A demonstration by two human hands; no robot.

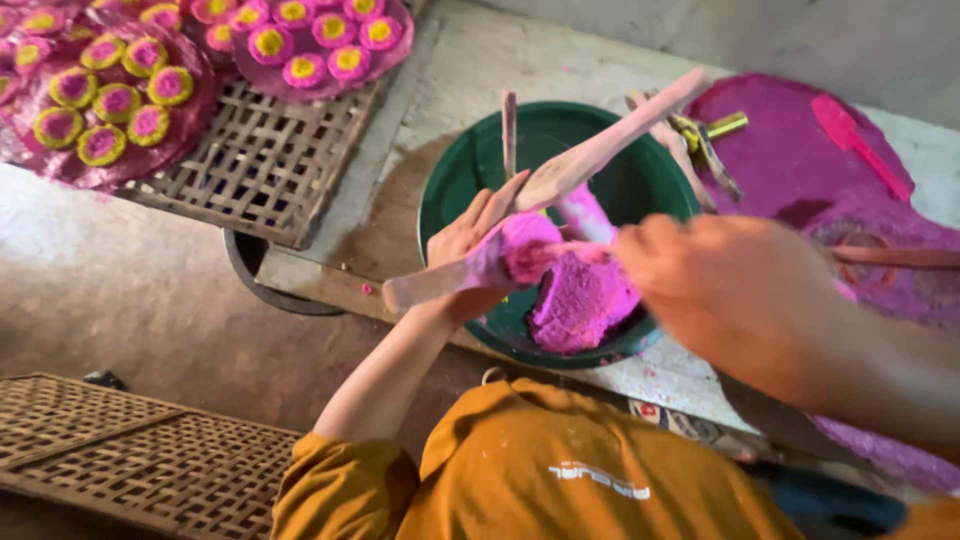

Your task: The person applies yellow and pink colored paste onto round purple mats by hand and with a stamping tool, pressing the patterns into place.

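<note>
**A:** What is each hand doing here?

**B:** The left hand [478, 238] is closed around a long wooden paddle [560, 180] that slants up to the right over the green basin [455, 175]. A lump of pink paste [520, 248] sits on the paddle just by the fingers. The right hand [735, 290] is close to the camera and blurred; it seems curled round a thin stick [895, 257] that runs off to the right, but I cannot tell the grip for certain.

**A:** And where is the rest of the paste?

**B:** A larger pink mass [585, 300] lies in the bottom of the basin, right under the hands. A second thin stick [509, 130] stands upright behind the left hand.

**A:** How far along does the work look?

**B:** Judging by what lies around, well under way but not finished. Two round trays at upper left, one [30, 160] by the edge and another [330, 85] beside it, already hold many finished pink-and-yellow rosettes [148, 122], resting on a woven bamboo rack [265, 165]. A good share of paste is left in the basin, and the slab [780, 160] to the right is smeared pink, with a pink spatula [860, 145] on it.
</note>
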